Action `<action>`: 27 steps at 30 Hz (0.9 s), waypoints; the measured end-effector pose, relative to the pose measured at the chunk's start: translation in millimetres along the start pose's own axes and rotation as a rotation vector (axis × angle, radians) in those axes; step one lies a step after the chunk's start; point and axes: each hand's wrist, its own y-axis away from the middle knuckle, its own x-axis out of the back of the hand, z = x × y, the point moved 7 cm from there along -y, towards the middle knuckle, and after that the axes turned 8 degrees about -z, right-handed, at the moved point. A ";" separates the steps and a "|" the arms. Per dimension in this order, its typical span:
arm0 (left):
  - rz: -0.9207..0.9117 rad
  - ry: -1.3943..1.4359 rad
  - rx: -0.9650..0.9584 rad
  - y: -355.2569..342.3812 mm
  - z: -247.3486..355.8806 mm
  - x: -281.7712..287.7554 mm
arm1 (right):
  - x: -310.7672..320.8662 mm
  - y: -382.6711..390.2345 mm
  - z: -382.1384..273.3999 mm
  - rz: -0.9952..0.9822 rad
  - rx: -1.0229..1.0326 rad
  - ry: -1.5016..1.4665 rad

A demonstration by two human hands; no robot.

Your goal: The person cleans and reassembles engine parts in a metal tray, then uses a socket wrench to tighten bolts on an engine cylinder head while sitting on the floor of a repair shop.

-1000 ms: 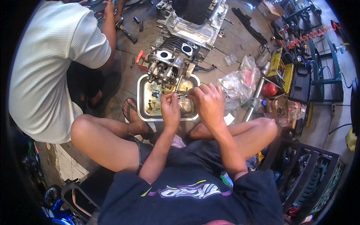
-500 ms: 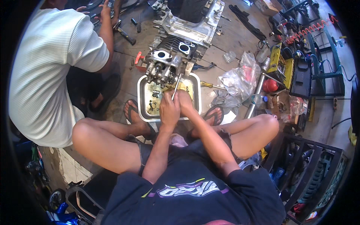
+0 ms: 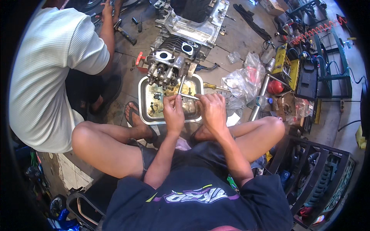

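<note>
An engine [image 3: 166, 65] with a finned cylinder and exposed valve gear stands in front of me, its near end over a metal tray [image 3: 143, 111]. An L-shaped metal wrench [image 3: 189, 96] reaches from the engine's right side down toward me, then bends to the right. My left hand [image 3: 174, 114] is closed at the wrench's bend, fingers pinched together. My right hand [image 3: 212, 109] grips the end of its sideways arm. Small dark parts [image 3: 155, 107] lie in the tray in a thin yellowish liquid. Where the wrench meets the engine is hard to make out.
A person in a white shirt [image 3: 42, 77] squats at the left, near a hammer [image 3: 125, 34]. On the right lie a yellow-handled screwdriver [image 3: 214, 86], clear plastic bags [image 3: 248, 79], a metal cylinder [image 3: 260, 98] and a yellow toolbox [image 3: 293, 73]. A black rack [image 3: 312, 165] stands at lower right.
My hands were together at the wrench; the right has moved right and now holds its sideways arm. That arm has swung out to the right.
</note>
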 end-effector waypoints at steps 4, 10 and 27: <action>-0.027 0.337 0.083 -4.0 -1.6 -5.8 | 19.1 -9.4 -12.1 0.054 0.062 0.076; -0.023 0.555 0.177 -8.2 -11.5 -3.0 | 33.8 -21.7 -34.8 0.071 0.092 0.080; -0.045 -0.595 -0.247 -0.5 41.8 5.0 | -147.7 -31.2 11.7 -0.204 0.028 -0.449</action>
